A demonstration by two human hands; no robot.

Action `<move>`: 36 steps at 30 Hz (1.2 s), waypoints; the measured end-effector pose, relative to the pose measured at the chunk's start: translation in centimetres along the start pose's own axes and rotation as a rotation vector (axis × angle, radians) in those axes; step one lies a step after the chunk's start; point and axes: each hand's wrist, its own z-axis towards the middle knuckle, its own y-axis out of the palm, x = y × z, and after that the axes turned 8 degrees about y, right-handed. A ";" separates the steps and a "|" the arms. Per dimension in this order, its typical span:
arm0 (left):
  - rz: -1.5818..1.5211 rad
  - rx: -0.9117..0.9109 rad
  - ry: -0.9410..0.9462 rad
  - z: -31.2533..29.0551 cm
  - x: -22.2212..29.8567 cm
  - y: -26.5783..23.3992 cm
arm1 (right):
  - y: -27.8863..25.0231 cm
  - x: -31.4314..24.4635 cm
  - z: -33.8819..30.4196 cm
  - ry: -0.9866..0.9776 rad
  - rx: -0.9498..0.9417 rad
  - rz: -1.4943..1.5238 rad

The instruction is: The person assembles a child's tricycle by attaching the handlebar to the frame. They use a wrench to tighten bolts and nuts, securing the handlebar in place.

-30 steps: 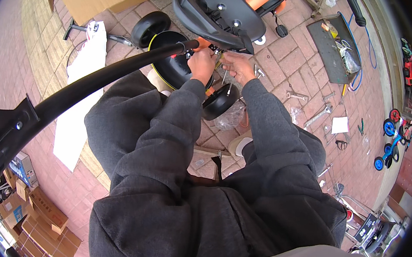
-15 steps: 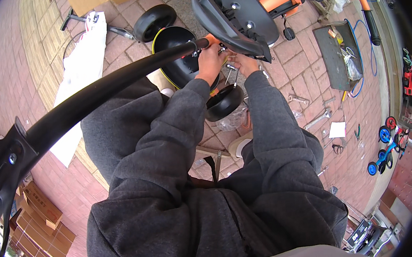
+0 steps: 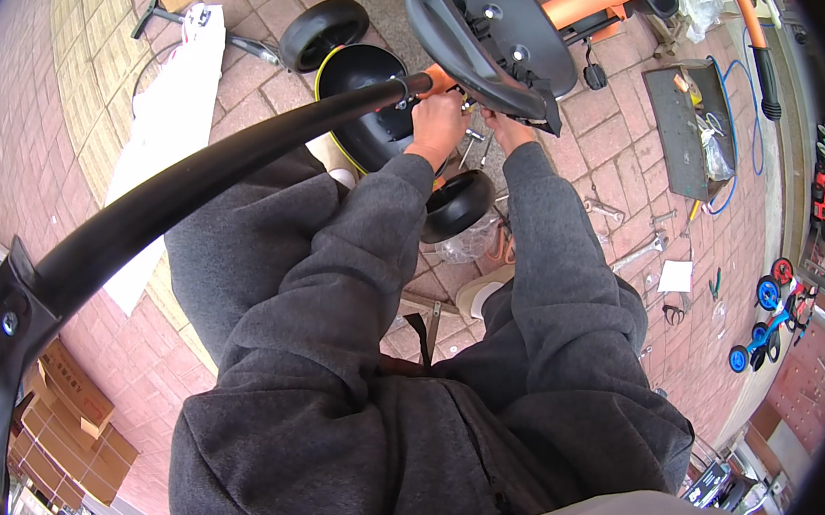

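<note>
A child's tricycle with an orange frame (image 3: pixel 587 0) and a black seat (image 3: pixel 486 49) stands in front of me. Its curved black push pole (image 3: pixel 223 172) runs from an orange joint behind the seat toward the lower left. Below that joint, my left hand (image 3: pixel 441 126) is closed, its fingertips by a small metal part. Close to its right, my right hand (image 3: pixel 508 132) has its fingers bent together under the seat's back edge. The seat partly hides them, and what either hand holds cannot be made out. A yellow-rimmed black basket (image 3: pixel 371 146) sits between two rear wheels (image 3: pixel 455 205).
On the brick paving at right lie wrenches (image 3: pixel 641 252), a white paper (image 3: pixel 675 276) and pliers (image 3: pixel 715 284). A dark toolbox (image 3: pixel 689 133) stands beyond them. A white sheet (image 3: pixel 170 152) and a hand pump (image 3: pixel 255 49) lie at left. Cardboard boxes (image 3: pixel 74 434) stand at lower left.
The whole view has shifted slightly, so the tricycle appears farther right. My left hand has turned, with its back more upward. My right hand's fingers have drawn a little apart from the left hand.
</note>
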 end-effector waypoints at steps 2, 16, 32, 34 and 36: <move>0.000 0.055 0.022 0.1 -0.2 0.0 | 0.2 0.2 0.4 -0.151 -0.006 -0.161; -0.110 0.025 0.040 -0.2 -0.1 0.1 | -0.6 1.3 0.7 0.080 -0.106 0.246; -0.523 0.209 -0.352 -7.8 2.2 -2.8 | -2.6 8.8 12.1 -0.441 0.058 -0.562; -0.526 0.216 -0.340 -7.8 2.1 -3.1 | -1.5 6.0 9.9 -0.192 -0.044 -0.407; -0.500 0.260 -0.299 -7.6 1.9 -3.3 | -0.9 3.7 7.8 -0.006 -0.078 -0.227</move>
